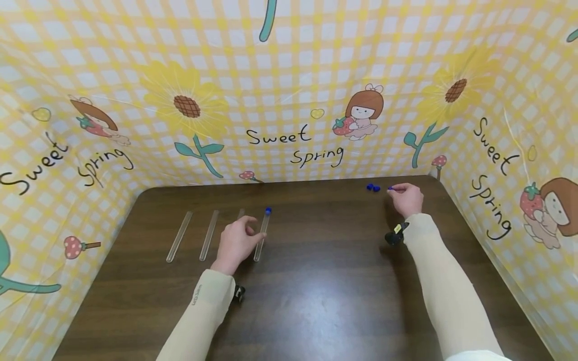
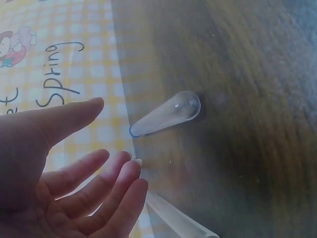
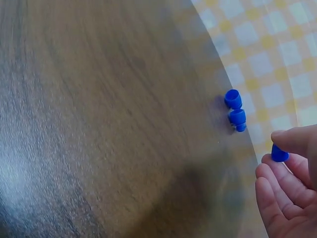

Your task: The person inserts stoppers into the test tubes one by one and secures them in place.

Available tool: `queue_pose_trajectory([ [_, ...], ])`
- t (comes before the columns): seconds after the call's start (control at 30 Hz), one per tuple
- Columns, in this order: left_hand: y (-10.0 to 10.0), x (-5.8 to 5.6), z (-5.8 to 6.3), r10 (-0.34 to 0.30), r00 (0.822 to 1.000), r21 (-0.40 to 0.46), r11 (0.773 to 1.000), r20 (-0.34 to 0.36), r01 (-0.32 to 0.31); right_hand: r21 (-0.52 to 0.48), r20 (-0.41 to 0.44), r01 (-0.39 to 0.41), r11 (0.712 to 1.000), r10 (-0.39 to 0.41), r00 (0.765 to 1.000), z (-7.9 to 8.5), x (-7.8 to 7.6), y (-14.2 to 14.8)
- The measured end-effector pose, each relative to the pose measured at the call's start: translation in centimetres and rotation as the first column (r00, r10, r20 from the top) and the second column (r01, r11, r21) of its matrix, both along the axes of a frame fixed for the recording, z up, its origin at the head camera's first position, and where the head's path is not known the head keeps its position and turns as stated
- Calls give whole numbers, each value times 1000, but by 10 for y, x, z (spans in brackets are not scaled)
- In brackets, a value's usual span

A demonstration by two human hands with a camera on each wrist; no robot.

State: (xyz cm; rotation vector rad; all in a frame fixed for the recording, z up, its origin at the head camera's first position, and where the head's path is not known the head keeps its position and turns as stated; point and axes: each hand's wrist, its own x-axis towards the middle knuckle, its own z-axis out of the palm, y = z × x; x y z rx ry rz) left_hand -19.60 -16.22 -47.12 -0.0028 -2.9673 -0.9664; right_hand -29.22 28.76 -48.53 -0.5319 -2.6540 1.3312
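Observation:
Several clear test tubes lie side by side on the brown table. The rightmost test tube (image 1: 259,248) has a blue cap (image 1: 268,211) on its far end. My left hand (image 1: 237,243) hovers over the neighbouring tube (image 1: 241,213) and hides most of it. Its thumb is close to the capped tube, and the left wrist view shows nothing between the spread thumb and loosely bent fingers. At the far right, my right hand (image 1: 408,199) pinches a blue cap (image 3: 280,153) between thumb and fingers. Two more blue caps (image 3: 236,108) lie just left of it.
Two uncapped test tubes, one leftmost (image 1: 179,236) and one beside it (image 1: 209,235), lie left of my left hand. A yellow checked cloth (image 1: 289,90) stands as a wall around the table's (image 1: 325,281) back and sides.

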Motion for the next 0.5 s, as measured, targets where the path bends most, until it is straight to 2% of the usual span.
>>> queue_pose_trajectory([
  [0.23,-1,2,2,-7,1000,34,999,-20,7,0,-43,-28,1000,28,999,2,2,-7],
  [0.5,-5,2,3,20,1000,45,999,-21,-19,-23,-62,-54,998,52,997,11,5,-17],
])
